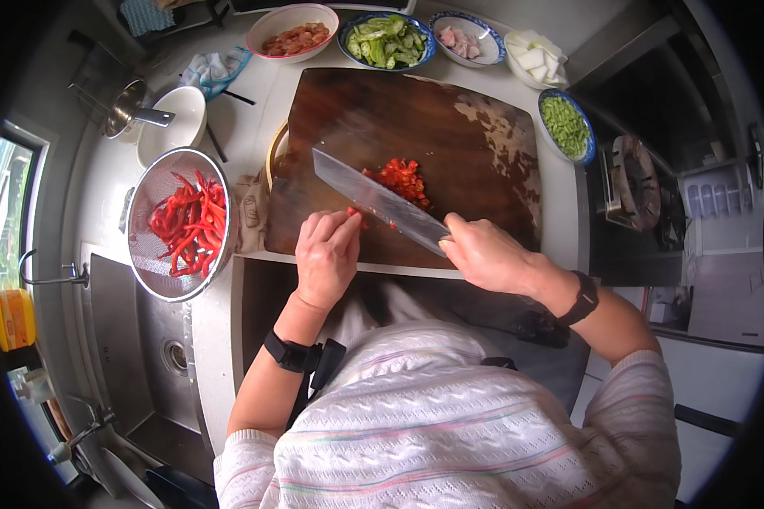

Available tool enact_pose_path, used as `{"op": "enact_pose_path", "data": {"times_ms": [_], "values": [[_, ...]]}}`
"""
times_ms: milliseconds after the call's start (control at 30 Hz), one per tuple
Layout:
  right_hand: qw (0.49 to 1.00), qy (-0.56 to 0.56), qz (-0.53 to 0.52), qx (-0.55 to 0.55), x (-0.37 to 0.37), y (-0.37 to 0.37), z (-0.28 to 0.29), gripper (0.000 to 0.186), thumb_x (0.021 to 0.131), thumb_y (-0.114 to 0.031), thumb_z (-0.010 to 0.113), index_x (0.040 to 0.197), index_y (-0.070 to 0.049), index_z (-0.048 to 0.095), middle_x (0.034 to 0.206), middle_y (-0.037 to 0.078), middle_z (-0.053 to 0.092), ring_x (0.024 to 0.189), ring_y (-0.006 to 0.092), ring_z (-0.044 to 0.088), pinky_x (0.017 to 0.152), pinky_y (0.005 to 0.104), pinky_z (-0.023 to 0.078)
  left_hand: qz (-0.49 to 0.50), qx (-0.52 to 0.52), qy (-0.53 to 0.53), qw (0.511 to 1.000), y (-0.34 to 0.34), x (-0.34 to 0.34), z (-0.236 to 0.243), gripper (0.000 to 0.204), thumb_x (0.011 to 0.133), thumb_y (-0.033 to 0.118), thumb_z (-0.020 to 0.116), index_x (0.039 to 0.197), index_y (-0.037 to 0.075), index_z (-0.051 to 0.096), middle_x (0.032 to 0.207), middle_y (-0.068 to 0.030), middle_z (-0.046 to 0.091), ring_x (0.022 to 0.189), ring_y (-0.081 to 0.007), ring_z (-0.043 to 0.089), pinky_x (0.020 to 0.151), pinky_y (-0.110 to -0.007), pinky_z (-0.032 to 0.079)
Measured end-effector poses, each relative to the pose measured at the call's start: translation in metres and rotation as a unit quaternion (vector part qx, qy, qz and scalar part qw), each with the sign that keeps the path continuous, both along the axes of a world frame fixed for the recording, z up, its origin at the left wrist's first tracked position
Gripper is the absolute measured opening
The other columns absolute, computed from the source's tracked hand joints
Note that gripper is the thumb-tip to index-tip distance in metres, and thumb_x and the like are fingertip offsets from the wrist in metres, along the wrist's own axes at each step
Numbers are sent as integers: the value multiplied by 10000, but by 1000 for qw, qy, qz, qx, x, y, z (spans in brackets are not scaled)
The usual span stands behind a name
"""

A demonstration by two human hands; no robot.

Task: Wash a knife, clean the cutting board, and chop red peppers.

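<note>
My right hand (488, 254) is closed round the handle of a cleaver (373, 197), its broad blade slanting up to the left over the dark wooden cutting board (348, 106). Left of the blade, at the board's near edge, my left hand (327, 248) has its fingers bunched on a red chili pepper (354, 212), mostly hidden under the fingertips. A small heap of chopped red chili (401, 180) lies on the board just beyond the blade. Whole red chilies (191, 222) fill part of a metal mesh strainer (136, 246) to the left of the board.
Along the back stand bowls of sliced meat (295, 39), sliced green vegetable (388, 42), pale pink pieces (460, 42) and white slices (535, 59). Chopped green pieces (564, 127) fill a bowl at right, near a gas burner (635, 182). A sink (144, 339) lies at left, below a white bowl (174, 127).
</note>
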State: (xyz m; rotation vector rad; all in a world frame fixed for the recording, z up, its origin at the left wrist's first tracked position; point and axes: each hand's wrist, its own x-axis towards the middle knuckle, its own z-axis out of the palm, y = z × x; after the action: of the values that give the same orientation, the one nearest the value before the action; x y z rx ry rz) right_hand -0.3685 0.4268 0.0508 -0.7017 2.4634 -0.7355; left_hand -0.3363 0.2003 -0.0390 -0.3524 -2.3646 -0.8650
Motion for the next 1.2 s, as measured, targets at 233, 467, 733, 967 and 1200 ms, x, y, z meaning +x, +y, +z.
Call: {"op": "enact_pose_path", "data": {"times_ms": [233, 467, 733, 967, 1200], "values": [[999, -39, 12, 28, -4, -12, -4, 229, 894, -162, 482, 826, 51, 434, 698, 286, 568, 714, 473, 568, 632, 525, 439, -11, 15, -10, 1000, 1, 1, -2, 221, 683, -60, 685, 877, 43, 661, 840, -70, 612, 743, -249, 574, 651, -330, 487], [1000, -7, -4, -15, -4, 7, -11, 251, 905, -136, 494, 784, 40, 365, 609, 248, 509, 579, 415, 539, 497, 426, 397, -30, -8, -22, 999, 3, -15, -4, 243, 672, -7, 687, 899, 50, 621, 876, -67, 604, 781, -254, 572, 678, -330, 487], [999, -29, -16, 7, -1, 4, 12, 223, 902, -140, 491, 816, 41, 393, 643, 258, 533, 654, 453, 549, 550, 480, 408, 7, 28, -32, 999, -3, -4, 4, 221, 668, 17, 718, 867, 61, 632, 862, -58, 601, 759, -250, 560, 663, -344, 483], [1000, 15, 12, 7, -7, -11, -11, 206, 895, -118, 495, 812, 36, 388, 607, 242, 527, 616, 455, 539, 521, 481, 408, 7, 33, -17, 999, 0, -7, -4, 160, 682, -22, 709, 810, 50, 646, 811, -66, 610, 721, -255, 569, 627, -330, 481], [999, -17, 14, 50, -7, -8, 21, 202, 900, -131, 482, 829, 42, 407, 639, 256, 544, 645, 452, 556, 567, 497, 426, 10, 34, -20, 999, -2, -5, -5, 156, 684, -32, 700, 806, 44, 641, 802, -67, 609, 723, -253, 572, 627, -329, 481]]}}
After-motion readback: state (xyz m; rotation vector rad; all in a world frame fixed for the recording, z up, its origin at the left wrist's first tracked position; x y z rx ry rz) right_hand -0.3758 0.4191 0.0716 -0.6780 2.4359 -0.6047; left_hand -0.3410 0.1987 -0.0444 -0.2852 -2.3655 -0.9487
